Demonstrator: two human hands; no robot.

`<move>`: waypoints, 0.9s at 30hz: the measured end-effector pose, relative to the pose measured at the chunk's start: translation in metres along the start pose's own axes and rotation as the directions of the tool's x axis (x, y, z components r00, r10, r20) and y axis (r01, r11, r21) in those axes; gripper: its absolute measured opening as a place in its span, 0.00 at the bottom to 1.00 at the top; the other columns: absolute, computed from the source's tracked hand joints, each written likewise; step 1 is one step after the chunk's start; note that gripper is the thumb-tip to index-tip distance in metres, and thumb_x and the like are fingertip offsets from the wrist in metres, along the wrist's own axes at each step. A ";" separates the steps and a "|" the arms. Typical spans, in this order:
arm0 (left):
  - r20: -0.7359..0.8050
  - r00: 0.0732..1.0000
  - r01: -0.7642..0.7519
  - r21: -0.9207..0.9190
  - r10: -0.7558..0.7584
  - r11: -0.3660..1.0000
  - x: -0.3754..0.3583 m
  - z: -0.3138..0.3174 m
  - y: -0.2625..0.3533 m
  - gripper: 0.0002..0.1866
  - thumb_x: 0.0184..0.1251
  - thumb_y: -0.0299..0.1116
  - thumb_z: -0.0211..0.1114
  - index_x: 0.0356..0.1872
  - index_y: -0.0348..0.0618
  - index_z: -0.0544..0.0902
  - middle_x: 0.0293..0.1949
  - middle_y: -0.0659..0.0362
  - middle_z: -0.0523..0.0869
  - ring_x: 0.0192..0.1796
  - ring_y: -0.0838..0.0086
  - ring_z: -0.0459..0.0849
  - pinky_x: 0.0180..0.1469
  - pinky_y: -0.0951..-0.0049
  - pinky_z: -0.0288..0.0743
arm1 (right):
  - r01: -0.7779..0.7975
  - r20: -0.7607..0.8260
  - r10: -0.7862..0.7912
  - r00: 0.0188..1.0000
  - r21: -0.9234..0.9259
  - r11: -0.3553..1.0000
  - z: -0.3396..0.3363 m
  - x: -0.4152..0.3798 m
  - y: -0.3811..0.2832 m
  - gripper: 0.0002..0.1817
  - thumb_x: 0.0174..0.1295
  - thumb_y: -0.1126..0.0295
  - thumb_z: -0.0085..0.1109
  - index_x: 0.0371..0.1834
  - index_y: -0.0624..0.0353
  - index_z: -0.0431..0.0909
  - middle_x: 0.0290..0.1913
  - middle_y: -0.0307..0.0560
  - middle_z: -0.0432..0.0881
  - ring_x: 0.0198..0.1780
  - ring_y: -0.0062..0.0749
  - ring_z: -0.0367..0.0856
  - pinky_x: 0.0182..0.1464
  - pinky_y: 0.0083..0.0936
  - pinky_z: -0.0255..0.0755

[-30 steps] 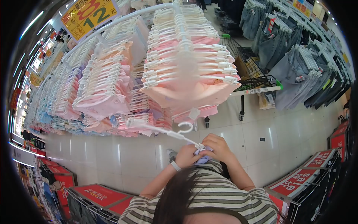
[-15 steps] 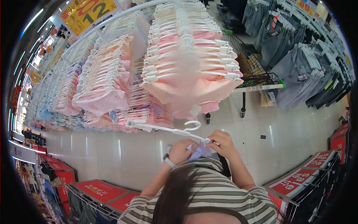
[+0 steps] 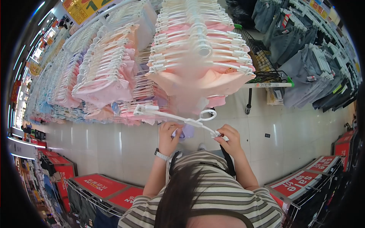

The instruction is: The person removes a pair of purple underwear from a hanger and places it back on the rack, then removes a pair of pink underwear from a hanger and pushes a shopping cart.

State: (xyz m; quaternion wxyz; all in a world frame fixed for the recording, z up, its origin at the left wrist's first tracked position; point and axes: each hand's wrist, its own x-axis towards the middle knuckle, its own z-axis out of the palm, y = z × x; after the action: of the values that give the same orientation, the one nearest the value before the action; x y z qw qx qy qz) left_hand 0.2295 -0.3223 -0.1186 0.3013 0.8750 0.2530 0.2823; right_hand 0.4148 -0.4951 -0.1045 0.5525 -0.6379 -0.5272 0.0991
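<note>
A white clip hanger [image 3: 192,122] is held in front of my body, its hook upward. My right hand [image 3: 229,138] pinches the clip at its right end. The far left clip sticks out free. Gripped in my left hand [image 3: 169,136] is a small lavender garment [image 3: 187,131], which looks like a pair of briefs. Part of the garment is hidden by my fingers and the hanger. Just beyond the hanger, peach briefs [image 3: 205,84] hang in front on a packed rack of similar hangers.
More pink and peach briefs [image 3: 102,85] hang on the left rack. A shopping cart [image 3: 266,85] stands behind the rack. Grey shorts [image 3: 304,83] hang at right. Red sale boards [image 3: 300,185] top the racks behind me on both sides.
My hands have moved farther apart and forward from my body. The left hand has shifted left with the lavender briefs, and the hanger has moved forward and to the right.
</note>
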 end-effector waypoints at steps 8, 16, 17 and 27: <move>-0.027 0.974 0.211 -0.270 -0.227 0.939 -0.004 -0.009 -0.008 0.07 0.60 0.27 0.58 0.36 0.37 0.82 0.29 0.55 0.80 0.31 0.66 0.77 0.36 0.71 0.70 | -0.090 0.083 0.089 0.993 0.013 0.996 0.004 0.000 0.001 0.10 0.44 0.73 0.64 0.32 0.62 0.79 0.25 0.46 0.74 0.25 0.35 0.73 0.29 0.26 0.67; -0.109 0.787 0.377 -0.693 -0.607 0.615 -0.007 -0.020 -0.021 0.17 0.72 0.41 0.50 0.36 0.38 0.81 0.30 0.65 0.79 0.35 0.83 0.73 0.38 0.80 0.67 | -0.236 0.148 0.225 0.963 0.061 0.970 0.009 -0.010 0.006 0.09 0.45 0.77 0.64 0.31 0.65 0.78 0.26 0.46 0.76 0.28 0.32 0.75 0.32 0.23 0.68; -0.113 0.781 0.381 -0.692 -0.614 0.613 -0.006 -0.021 -0.022 0.17 0.72 0.41 0.50 0.36 0.38 0.81 0.30 0.65 0.79 0.35 0.83 0.73 0.38 0.80 0.67 | -0.257 0.155 0.246 0.957 0.056 0.965 0.009 -0.012 0.009 0.09 0.46 0.76 0.64 0.31 0.65 0.78 0.27 0.46 0.76 0.28 0.31 0.74 0.33 0.22 0.68; 0.219 0.795 0.164 -0.976 -0.566 -0.146 -0.007 -0.033 -0.023 0.22 0.73 0.50 0.41 0.53 0.46 0.72 0.53 0.58 0.77 0.55 0.67 0.75 0.54 0.60 0.71 | -0.377 0.266 0.357 0.896 0.027 0.926 0.011 -0.018 0.017 0.07 0.50 0.73 0.61 0.31 0.65 0.79 0.24 0.46 0.75 0.28 0.30 0.73 0.34 0.23 0.67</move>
State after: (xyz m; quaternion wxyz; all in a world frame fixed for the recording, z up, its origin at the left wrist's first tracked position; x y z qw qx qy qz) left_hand 0.1971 -0.2982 -0.1142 0.8497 0.2340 0.2573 0.3963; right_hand 0.4092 -0.5001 -0.1307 0.4756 -0.6855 -0.4601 0.3035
